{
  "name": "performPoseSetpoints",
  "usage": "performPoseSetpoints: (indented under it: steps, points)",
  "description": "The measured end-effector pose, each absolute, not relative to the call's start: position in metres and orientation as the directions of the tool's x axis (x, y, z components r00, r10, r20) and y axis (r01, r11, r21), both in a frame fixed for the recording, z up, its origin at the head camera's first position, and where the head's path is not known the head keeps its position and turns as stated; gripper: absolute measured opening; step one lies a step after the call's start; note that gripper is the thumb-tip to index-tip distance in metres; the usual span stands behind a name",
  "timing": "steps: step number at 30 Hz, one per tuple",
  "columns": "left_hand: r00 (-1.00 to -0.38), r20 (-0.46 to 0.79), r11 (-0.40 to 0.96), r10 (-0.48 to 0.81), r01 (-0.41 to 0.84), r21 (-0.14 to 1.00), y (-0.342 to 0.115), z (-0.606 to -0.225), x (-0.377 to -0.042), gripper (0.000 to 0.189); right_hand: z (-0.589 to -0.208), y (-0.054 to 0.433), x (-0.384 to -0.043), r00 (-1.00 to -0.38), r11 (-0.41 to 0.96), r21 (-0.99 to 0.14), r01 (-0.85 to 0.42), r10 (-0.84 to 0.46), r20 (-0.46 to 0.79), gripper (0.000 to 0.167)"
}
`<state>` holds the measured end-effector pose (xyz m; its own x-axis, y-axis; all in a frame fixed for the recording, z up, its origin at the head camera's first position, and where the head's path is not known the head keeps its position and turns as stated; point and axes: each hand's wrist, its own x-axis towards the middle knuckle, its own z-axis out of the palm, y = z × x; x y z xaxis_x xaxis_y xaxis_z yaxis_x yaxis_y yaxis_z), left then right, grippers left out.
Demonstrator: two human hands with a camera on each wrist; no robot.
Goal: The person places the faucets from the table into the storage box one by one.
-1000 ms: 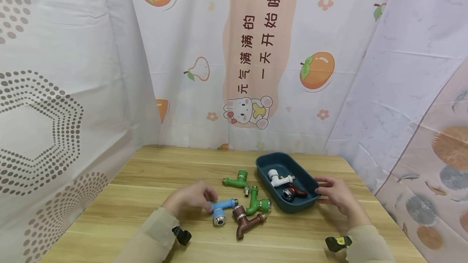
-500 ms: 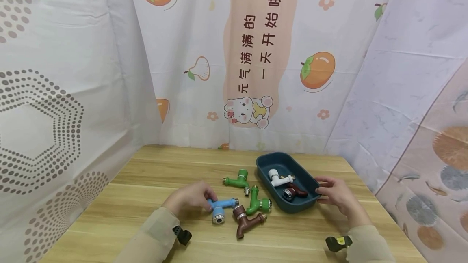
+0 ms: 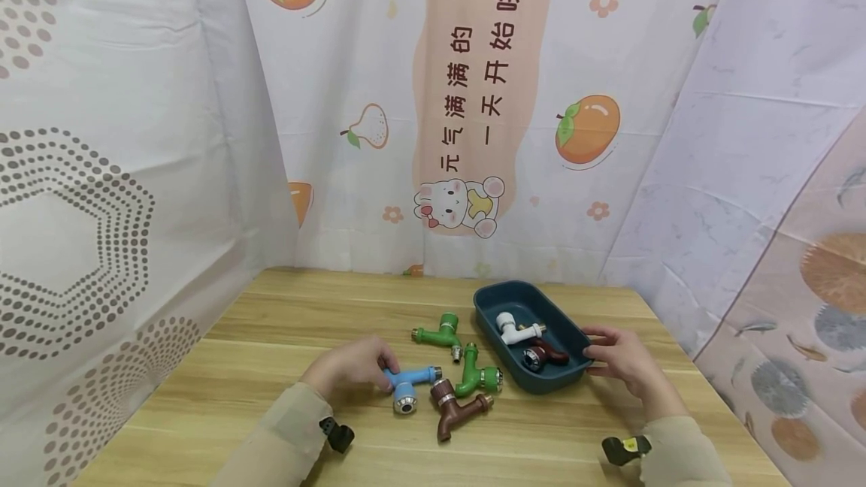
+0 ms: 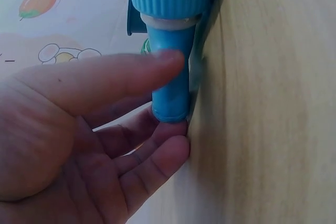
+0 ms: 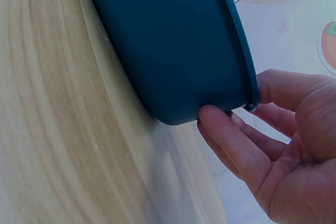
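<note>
In the head view my left hand (image 3: 355,363) grips the light blue plastic tap (image 3: 413,378) lying on the table. Up close in the left wrist view, the thumb lies across the tap's blue spout (image 4: 170,95) and the other fingers curl behind and under its end. My right hand (image 3: 622,359) holds the near right end of a dark teal tub (image 3: 504,363), fingers at its rim and outer wall (image 5: 173,51). Inside the tub lie a white tap (image 3: 517,333) and a dark red-brown tap (image 3: 548,355).
Two green taps (image 3: 440,337) (image 3: 473,380) lie between the blue tap and the tub. A brown tap (image 3: 456,412) sits nearer the front, close beside the blue one. Patterned cloth (image 3: 365,194) hangs behind and at both sides of the wooden table (image 3: 284,322).
The left fingers have settled round the blue tap, which has turned very slightly. The right hand and the tub have stayed in place.
</note>
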<state>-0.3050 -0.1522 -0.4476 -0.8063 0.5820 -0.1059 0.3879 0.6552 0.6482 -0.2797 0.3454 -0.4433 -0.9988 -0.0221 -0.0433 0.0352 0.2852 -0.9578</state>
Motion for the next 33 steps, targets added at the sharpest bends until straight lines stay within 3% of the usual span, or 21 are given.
performPoseSetpoints:
  steps: [19, 33]
  points:
    - [-0.797, -0.113, 0.659, 0.593, 0.400, 0.638, -0.1527, -0.4464, -0.3044, 0.022, -0.4426, 0.3465, -0.2808, -0.999, 0.281, -0.959, 0.036, -0.020, -0.043, 0.054]
    - [-0.790, -0.039, 0.607, 0.612, 0.437, 0.664, -0.1571, -0.4463, -0.3079, 0.018, -0.4426, 0.3462, -0.2808, -0.999, 0.272, -0.962, 0.027, -0.028, -0.036, 0.053]
